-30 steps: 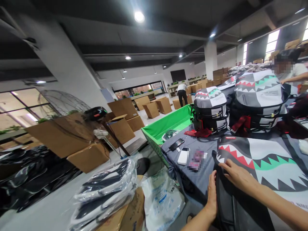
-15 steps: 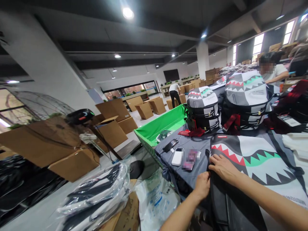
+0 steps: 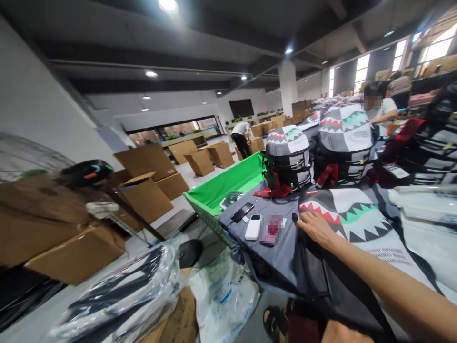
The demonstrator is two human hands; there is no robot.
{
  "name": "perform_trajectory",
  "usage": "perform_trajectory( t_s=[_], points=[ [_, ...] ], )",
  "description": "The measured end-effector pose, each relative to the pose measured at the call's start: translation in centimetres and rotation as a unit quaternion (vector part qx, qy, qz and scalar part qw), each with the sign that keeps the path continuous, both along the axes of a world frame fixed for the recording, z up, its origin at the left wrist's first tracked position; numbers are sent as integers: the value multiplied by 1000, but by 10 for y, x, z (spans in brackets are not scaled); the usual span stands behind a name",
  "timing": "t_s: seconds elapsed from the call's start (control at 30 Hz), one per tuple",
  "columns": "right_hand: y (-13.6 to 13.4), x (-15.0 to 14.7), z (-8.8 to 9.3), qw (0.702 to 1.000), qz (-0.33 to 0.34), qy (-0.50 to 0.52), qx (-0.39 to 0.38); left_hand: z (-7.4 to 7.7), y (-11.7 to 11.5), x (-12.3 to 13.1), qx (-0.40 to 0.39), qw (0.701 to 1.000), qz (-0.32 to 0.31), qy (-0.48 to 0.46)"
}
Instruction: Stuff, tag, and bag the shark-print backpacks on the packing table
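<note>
Right hand spread on shark-print backpack; left hand cut off, cannot tell grip

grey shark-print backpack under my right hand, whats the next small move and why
Probably bring your left hand up onto the grey shark-print backpack. Only your right hand rests on it now, near its black edge, while the left sits low at the bottom of the view. Two hands would likely steady it on the grey cloth.
</note>
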State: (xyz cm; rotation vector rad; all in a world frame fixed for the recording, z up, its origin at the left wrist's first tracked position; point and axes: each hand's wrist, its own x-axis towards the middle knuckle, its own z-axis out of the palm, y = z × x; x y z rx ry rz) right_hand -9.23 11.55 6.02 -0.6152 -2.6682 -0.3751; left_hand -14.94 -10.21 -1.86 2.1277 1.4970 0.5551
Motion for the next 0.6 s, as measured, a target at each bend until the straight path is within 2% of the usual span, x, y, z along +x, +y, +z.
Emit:
perform_trajectory(
  t_s=[0.07,0.13,0.2,0.27,0.37,0.43,0.5,0.57,0.6],
  points=[
    [-18,38,15,998,-48,27,-9,10,16,13,11,1000,19,-22],
    [-52,83,21,998,-41,42,-23,23,28,16,42,996,65,-51],
    [-94,124,8,994,50,82,-61,30,34,15,108,987,101,-64],
    [-131,151,-20,989,22,147,-24,30,34,19,197,976,81,-38],
    [-163,163,-70,978,-29,206,6,21,29,31,309,950,-43,17],
    [-173,159,-93,970,-70,228,-41,20,29,34,338,932,-122,41],
    [-179,153,-103,953,-109,259,-113,26,37,32,336,927,-141,89],
    [-186,149,-101,920,-147,316,-181,37,53,26,340,913,-144,172],
    [-188,150,-97,900,-159,350,-206,41,62,23,346,898,-167,213]
  ],
)
